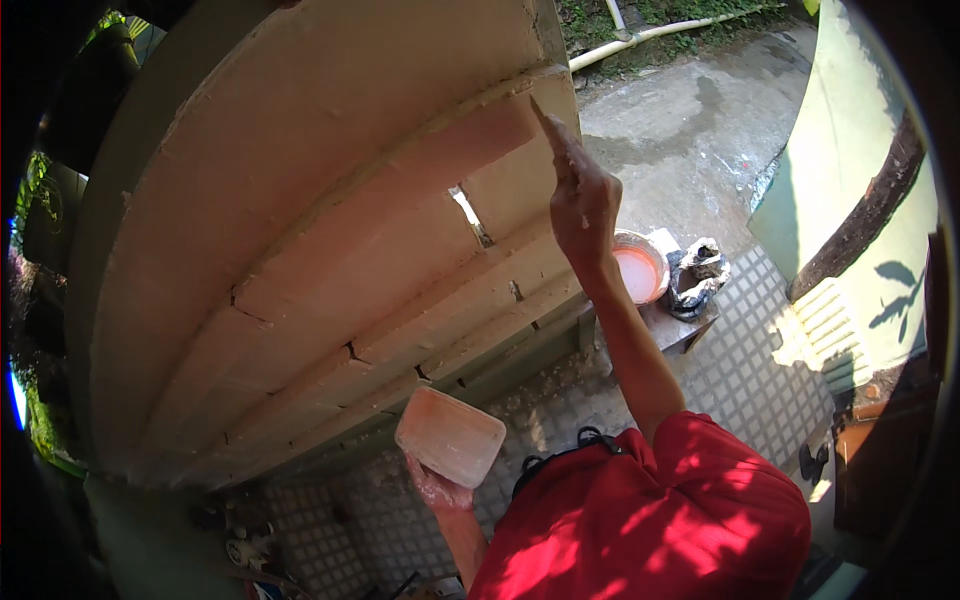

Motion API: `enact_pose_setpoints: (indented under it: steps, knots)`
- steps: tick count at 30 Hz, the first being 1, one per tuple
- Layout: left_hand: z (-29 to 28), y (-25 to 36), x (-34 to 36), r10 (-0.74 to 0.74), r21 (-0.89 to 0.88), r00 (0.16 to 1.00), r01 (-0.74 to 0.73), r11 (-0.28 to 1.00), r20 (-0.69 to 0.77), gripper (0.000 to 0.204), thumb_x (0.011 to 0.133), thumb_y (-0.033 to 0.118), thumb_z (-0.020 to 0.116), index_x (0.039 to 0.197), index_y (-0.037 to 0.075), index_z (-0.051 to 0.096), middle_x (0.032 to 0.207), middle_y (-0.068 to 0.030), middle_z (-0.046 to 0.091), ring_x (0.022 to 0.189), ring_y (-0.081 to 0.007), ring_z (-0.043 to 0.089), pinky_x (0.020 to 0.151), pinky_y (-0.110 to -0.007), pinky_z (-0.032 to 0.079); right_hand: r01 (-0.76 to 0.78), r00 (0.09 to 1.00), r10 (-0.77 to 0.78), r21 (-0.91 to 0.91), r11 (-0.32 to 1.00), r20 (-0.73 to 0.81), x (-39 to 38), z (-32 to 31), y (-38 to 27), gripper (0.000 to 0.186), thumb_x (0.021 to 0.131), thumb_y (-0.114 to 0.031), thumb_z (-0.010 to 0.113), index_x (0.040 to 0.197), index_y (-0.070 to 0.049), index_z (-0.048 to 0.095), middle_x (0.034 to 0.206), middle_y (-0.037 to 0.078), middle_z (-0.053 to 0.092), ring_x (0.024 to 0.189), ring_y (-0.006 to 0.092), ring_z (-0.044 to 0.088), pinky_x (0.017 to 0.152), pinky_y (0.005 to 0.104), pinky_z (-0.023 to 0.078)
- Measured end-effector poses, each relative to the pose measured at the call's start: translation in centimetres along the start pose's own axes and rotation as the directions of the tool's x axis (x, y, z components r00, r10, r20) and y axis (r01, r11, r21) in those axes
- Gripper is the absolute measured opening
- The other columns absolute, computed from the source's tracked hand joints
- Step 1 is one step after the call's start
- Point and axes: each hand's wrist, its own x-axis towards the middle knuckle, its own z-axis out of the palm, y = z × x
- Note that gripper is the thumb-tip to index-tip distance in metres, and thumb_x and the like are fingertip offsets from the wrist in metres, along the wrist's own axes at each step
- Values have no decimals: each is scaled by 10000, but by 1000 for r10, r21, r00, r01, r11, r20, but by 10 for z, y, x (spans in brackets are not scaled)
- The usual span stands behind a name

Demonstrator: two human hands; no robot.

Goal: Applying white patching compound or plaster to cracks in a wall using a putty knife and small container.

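Note:
My right hand (588, 200) is raised to the upper right part of a pale, ribbed wall panel (330, 90). Its fingers are closed round a thin, flat tool (541, 112), seen nearly edge-on, so I cannot tell its exact kind. The tool's tip is at the end of a darker, wet-looking pink band (470, 150) under a raised ledge. Lower down, my left hand (438, 488) grips a shallow rectangular tub (452, 437) from below, coated in pinkish white. Whitish smears cover the left palm and fingers.
A bucket of pink paint (637, 272) stands on a small bench (690, 325) at the right, beside a crumpled black-and-white plastic bag (698, 278). The panel has slots and cracks. Beyond are a tiled floor (755, 340), a concrete path (690, 120) and a white pipe (650, 38).

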Motion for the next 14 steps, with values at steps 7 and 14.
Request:
enact_pose_setpoints:
  steps: [7,14]
  knots:
    - [2,-6,0,-10,57,1000,9,998,17,617,971,441,560,1471,115,406,1489,-106,456,1343,-349,460,1101,-558,396,45,998,-40,-118,992,43,6,10,-9,509,845,69,495,1302,-115,621,1060,263,649,836,416,673,704,445,535]
    - [12,-3,4,-7,87,1000,5,996,23,626,972,480,543,1471,125,413,1493,-104,455,1345,-341,461,1095,-556,400,219,937,-255,169,961,238,-25,14,-2,533,810,74,489,1301,-88,620,1252,215,632,1126,328,645,868,408,572]
